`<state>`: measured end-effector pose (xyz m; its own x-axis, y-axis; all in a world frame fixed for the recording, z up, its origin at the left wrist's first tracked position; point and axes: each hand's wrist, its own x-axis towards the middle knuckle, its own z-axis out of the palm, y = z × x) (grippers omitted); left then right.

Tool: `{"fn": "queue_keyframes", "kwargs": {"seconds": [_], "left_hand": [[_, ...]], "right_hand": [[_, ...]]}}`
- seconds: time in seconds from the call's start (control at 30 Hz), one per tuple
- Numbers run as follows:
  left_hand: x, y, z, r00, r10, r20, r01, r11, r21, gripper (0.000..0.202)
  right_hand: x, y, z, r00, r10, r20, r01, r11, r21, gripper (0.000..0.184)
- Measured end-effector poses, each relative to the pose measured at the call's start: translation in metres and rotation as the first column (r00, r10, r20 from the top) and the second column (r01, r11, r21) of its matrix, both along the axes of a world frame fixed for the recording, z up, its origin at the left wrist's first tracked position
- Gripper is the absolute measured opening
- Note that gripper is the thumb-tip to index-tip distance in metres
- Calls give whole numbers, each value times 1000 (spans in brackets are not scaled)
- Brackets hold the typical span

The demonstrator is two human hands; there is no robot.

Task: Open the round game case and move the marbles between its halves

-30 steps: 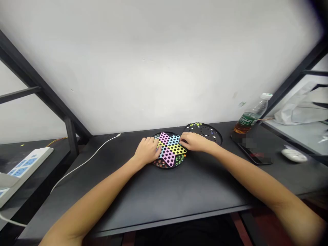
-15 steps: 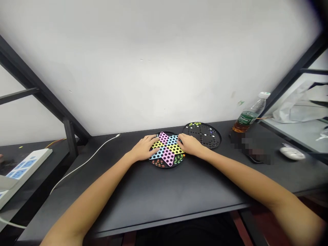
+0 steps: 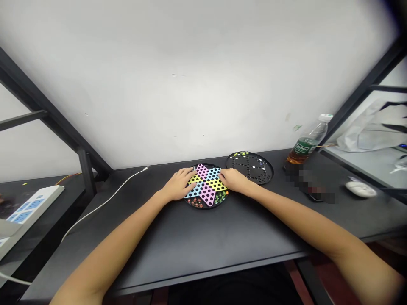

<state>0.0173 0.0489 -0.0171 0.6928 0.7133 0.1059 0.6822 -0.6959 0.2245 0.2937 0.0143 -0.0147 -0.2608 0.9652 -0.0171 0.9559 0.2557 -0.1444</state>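
Note:
A star-shaped Chinese checkers board in pink, blue and yellow, dotted with holes, lies on a round black tray on the desk. My left hand rests over its left side, fingers spread across the yellow and blue points, thumb apart. At the right side, my right hand has its fingers together and curled over the board's edge; its thumb is mostly hidden. Reddish-brown marbles and green marbles show in the tray between the star's near points.
Behind my right hand lies a second round black tray with holes and a few yellow and white pieces. A drink bottle, a dark blurred object and a white mouse are rightward. A white cable and power strip lie left.
The view has shifted very slightly. Both hands stay on the board, with the right fingertips perhaps curled in a little more.

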Motion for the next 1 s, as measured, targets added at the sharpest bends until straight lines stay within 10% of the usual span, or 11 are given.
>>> {"fn": "queue_keyframes", "kwargs": {"seconds": [1.0], "left_hand": [[1, -1, 1, 999, -27, -40, 28, 1000, 7, 51]], "right_hand": [[-20, -19, 5, 965, -261, 14, 261, 965, 27, 53]]}}
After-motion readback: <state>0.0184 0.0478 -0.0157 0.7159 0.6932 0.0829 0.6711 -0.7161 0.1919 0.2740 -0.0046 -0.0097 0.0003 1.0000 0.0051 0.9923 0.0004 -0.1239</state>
